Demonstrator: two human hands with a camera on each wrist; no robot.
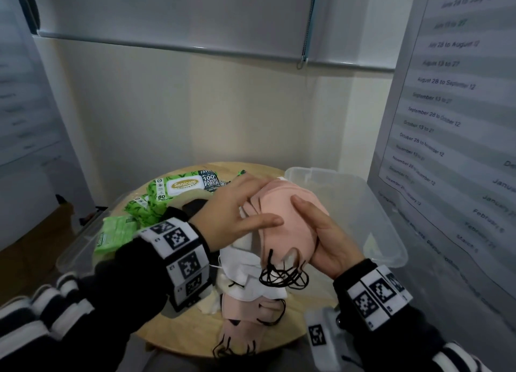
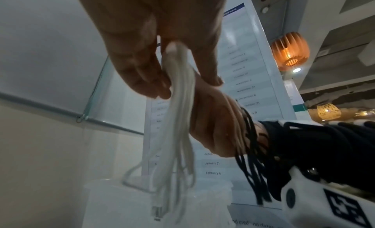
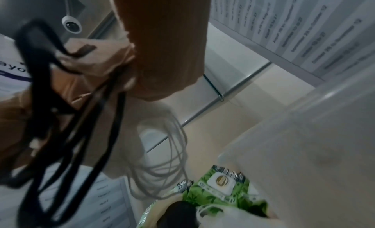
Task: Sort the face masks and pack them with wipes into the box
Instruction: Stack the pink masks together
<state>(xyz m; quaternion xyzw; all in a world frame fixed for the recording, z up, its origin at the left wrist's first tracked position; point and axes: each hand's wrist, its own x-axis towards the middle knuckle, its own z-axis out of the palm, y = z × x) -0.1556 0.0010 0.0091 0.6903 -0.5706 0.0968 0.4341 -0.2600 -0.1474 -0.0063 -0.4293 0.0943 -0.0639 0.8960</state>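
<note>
Both hands hold a stack of pink face masks (image 1: 284, 223) above the round wooden table (image 1: 184, 332), beside the clear plastic box (image 1: 371, 201). My left hand (image 1: 251, 206) pinches the stack's left edge, thumb on top; its fingers (image 2: 154, 80) close on the white ear loops (image 2: 180, 127). My right hand (image 1: 321, 232) cups the stack from the right, thumb on top. Black ear loops (image 1: 282, 276) dangle below it. More white masks (image 1: 251, 274) and pink masks (image 1: 245, 313) lie loose on the table. Green wipes packs (image 1: 184, 187) sit at the table's far left.
The box (image 2: 142, 204) stands open at the table's right side, against a printed wall chart (image 1: 446, 120). Smaller green wipes packs (image 1: 114, 232) lie near the table's left edge. A wall closes in behind the table. A dark object (image 1: 195, 204) lies by the wipes.
</note>
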